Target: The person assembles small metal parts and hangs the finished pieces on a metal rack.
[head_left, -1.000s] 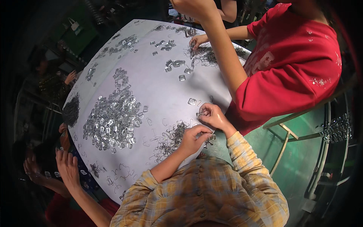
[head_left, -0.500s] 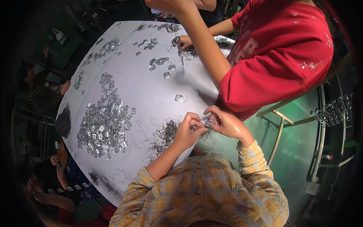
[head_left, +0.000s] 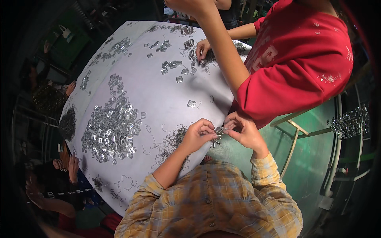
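Note:
At the near edge of the table my left hand pinches a small silver metal buckle between thumb and fingers. My right hand is closed on the buckle's other side, thumb and forefinger at its end. More small metal pieces hang just below my fingers; how they join the buckle is too small to make out. Beside my left wrist lies a tangled heap of thin wire hooks. A single buckle rests on the white tabletop beyond my hands, near a loose hook.
A big pile of silver buckles covers the left of the white table. A co-worker in a red top leans in at right, a hand among hooks and hanging buckles. A rack with strung buckles stands far right.
My right hand has turned slightly and its fingers have shifted on the buckle. The co-worker's lower hand has moved down and right, toward the tabletop.

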The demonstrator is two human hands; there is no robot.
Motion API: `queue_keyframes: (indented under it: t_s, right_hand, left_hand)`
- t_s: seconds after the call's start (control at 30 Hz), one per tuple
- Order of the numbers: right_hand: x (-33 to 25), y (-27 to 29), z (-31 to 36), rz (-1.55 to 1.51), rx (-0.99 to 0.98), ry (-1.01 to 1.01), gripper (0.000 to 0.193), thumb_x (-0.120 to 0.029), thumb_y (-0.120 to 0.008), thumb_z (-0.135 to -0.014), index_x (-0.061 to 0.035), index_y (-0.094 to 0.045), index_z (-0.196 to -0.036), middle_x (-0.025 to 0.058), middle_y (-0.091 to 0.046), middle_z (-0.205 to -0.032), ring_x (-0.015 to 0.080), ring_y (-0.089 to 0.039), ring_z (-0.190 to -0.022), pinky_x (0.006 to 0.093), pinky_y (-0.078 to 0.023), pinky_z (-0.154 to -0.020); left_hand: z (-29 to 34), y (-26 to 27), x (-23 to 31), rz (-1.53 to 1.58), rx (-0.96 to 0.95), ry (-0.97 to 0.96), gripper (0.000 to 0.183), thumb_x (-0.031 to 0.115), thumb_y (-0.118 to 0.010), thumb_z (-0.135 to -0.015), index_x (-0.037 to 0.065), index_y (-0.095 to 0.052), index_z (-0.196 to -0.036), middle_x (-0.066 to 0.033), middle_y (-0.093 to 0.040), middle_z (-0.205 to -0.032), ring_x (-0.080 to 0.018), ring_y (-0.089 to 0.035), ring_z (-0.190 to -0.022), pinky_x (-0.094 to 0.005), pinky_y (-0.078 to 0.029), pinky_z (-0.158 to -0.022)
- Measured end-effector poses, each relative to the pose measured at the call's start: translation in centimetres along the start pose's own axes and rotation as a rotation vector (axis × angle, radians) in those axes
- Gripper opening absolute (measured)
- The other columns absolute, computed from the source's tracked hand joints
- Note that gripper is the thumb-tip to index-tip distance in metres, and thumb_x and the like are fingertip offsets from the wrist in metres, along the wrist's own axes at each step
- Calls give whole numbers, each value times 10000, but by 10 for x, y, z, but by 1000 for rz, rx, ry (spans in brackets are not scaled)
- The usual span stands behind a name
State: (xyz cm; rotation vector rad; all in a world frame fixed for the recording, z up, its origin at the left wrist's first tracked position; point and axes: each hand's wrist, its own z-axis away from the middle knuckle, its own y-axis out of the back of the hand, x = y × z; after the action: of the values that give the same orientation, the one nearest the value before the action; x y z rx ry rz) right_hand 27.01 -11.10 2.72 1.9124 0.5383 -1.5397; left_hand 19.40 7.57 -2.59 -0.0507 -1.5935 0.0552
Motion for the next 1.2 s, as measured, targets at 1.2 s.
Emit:
queue_keyframes:
  t_s: [1.2]
  right_hand:
    - [2, -4, 7, 113, 181, 6, 222, 62, -653, -713, 36, -558, -912, 49, -580, -737, 108, -570, -685, 247, -486, -665]
  left_hand:
    - [-30, -22, 29, -288, 128, -202, 65, 35, -669, -727, 14, -610, -708, -2, -545, -700, -58, -444, -614, -210, -360, -563]
